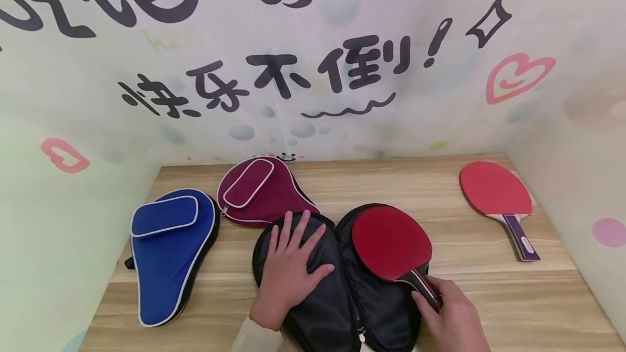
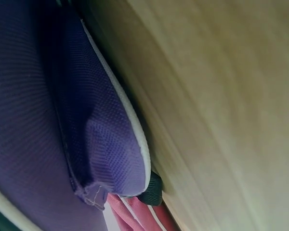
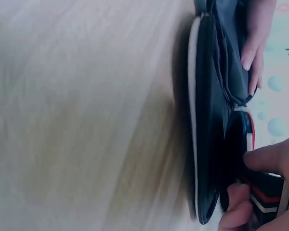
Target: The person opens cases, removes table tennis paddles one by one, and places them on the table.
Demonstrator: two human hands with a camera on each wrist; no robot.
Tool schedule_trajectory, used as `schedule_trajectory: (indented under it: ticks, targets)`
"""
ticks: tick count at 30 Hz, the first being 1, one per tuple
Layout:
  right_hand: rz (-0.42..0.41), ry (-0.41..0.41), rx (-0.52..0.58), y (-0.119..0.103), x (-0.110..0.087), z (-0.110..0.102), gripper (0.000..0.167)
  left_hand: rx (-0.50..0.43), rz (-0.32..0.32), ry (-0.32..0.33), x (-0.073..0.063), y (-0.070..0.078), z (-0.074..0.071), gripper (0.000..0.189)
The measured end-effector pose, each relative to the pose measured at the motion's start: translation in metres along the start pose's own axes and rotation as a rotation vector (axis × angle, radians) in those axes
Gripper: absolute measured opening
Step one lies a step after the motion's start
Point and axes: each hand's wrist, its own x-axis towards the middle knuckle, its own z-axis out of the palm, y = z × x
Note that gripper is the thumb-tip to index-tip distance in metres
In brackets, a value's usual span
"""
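A black paddle case (image 1: 313, 287) lies unzipped and spread in two halves on the table. Flat on its left half rests my left hand (image 1: 292, 276), fingers spread. My right hand (image 1: 455, 308) grips the dark handle of a red table tennis paddle (image 1: 391, 240), whose blade lies over the right half of the case. In the right wrist view, fingers (image 3: 265, 159) wrap the striped paddle handle (image 3: 267, 197) beside the case's edge (image 3: 197, 120). The left wrist view shows a blue paddle case (image 2: 106, 134) up close.
Left of the black case lies the blue paddle case (image 1: 168, 265) with white piping. A maroon paddle case (image 1: 266, 192) lies behind my left hand. Another red paddle (image 1: 496, 189) with a purple handle rests at the table's right. Printed cloth walls (image 1: 313, 140) border the wooden table (image 1: 528, 303).
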Motion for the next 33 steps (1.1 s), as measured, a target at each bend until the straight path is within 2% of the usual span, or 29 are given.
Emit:
schedule_trajectory:
  ticks: [3,5,10,14,16,19,22,25,29,33]
  targets:
    - [-0.097,0.135,0.046,-0.001,0.001,-0.001,0.041,-0.002,0.006,0.003,-0.001,-0.001,0.000,0.075]
    - [-0.133,0.182,0.076,-0.004,0.003,-0.006,0.041,0.000,0.008,0.009,-0.001,-0.001,0.000,0.075]
    - [-0.138,0.259,0.130,-0.003,0.022,-0.025,0.041,0.004,0.013,0.013,-0.001,-0.002,0.000,0.075]
    - [-0.131,0.359,0.143,0.019,0.050,-0.043,0.038,0.000,0.018,0.021,-0.002,-0.002,0.000,0.075]
    - [-0.089,0.384,0.114,0.035,0.066,-0.052,0.036,-0.003,0.019,0.027,-0.001,-0.003,0.001,0.075]
    - [0.003,0.350,0.044,0.066,0.092,-0.069,0.034,-0.004,0.021,0.037,-0.001,-0.004,0.001,0.074]
    - [0.099,0.251,-0.040,0.100,0.112,-0.086,0.041,-0.009,0.026,0.036,-0.002,-0.005,0.002,0.074]
    - [0.154,0.147,-0.097,0.132,0.127,-0.098,0.052,-0.014,0.033,0.038,-0.002,-0.006,0.002,0.074]
    - [0.197,0.061,-0.128,0.160,0.137,-0.103,0.061,-0.010,0.037,0.051,-0.003,-0.006,0.004,0.074]
    - [0.211,0.042,-0.132,0.175,0.137,-0.099,0.059,-0.008,0.041,0.060,-0.003,-0.007,0.005,0.074]
